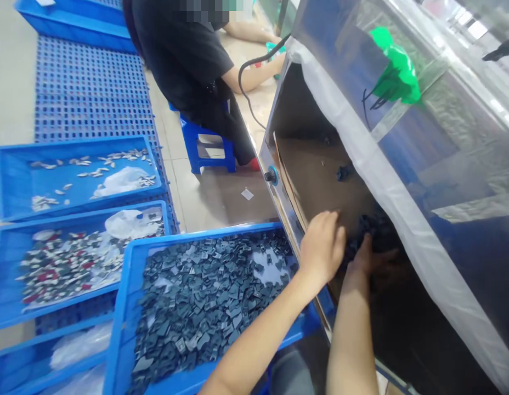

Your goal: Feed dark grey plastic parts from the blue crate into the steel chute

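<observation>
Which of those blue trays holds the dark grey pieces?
The front tray, nearest the person's left hand. The tray behind it holds mixed white and red pieces; the farthest tray holds sparse pale ones.

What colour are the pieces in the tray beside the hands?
Dark blue-grey pieces, clearest in the head view.

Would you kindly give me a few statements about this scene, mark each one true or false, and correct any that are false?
1. The left hand and right hand reach into the opening of a steel cabinet, at a heap of dark pieces. True.
2. The nearest blue crate holds mostly white pieces. False: it holds flat dark grey pieces.
3. A co-worker stands beside the cabinet. False: the co-worker sits on a blue stool.
4. A white plastic bag lies in the blue crate of mixed pieces. True.
</observation>
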The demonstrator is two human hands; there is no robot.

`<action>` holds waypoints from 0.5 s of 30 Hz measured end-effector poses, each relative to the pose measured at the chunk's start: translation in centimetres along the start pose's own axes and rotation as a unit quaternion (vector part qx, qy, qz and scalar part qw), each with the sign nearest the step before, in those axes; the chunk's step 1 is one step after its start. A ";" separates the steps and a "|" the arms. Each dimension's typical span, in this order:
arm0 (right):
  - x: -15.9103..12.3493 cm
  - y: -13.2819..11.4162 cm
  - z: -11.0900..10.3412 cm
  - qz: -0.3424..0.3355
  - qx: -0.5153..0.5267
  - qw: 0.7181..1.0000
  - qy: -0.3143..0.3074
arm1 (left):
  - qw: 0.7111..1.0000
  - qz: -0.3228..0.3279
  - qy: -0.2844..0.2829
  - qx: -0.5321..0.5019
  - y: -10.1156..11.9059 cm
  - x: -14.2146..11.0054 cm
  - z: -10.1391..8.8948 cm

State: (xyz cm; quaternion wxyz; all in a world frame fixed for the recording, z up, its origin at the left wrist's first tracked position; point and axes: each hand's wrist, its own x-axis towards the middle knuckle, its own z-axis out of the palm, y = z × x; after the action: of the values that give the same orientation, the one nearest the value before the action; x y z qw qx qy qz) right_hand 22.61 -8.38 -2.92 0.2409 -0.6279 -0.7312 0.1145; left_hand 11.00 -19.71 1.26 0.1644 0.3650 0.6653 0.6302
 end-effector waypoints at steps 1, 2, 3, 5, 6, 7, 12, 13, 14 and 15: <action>0.9 -0.3 0.3 0.020 -0.013 0.999 0.026 | 1.000 -0.019 0.019 -0.011 -0.3 -1.1 -1.8; 2.0 -0.8 0.6 0.038 -0.024 0.998 0.050 | 0.998 -0.041 0.035 -0.020 -0.7 -2.3 -3.4; 3.4 -1.5 1.0 0.048 -0.034 0.996 0.067 | 0.997 -0.065 0.041 -0.026 -1.3 -3.7 -4.8; 6.5 -3.2 1.7 0.046 -0.053 0.994 0.083 | 0.992 -0.116 0.047 -0.030 -2.8 -6.9 -6.7; 7.8 -4.1 1.9 0.036 -0.061 0.994 0.084 | 0.988 -0.147 0.043 -0.032 -3.8 -8.4 -7.3; 8.9 -4.9 2.0 0.024 -0.067 0.994 0.083 | 0.982 -0.181 0.042 -0.034 -5.0 -10.0 -7.8; 9.3 -5.3 1.0 -0.001 -0.098 0.993 0.071 | 0.938 -0.337 0.057 -0.052 -10.4 -15.8 -9.7; 8.8 -4.9 1.0 0.000 -0.103 0.993 0.058 | 0.930 -0.358 0.060 -0.055 -11.2 -16.7 -10.2; 8.4 -4.7 1.1 -0.001 -0.106 0.993 0.041 | 0.923 -0.375 0.063 -0.057 -12.0 -17.5 -10.7; 8.3 -4.6 1.4 -0.004 -0.108 0.994 0.023 | 0.916 -0.391 0.067 -0.057 -12.7 -18.5 -11.2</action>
State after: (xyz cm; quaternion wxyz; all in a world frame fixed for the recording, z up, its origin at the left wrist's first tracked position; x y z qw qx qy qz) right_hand 17.15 -1.00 -0.29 0.1889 -0.6496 -0.7362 0.0199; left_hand 12.40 -39.79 -13.64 0.3730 0.0226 0.7277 0.5752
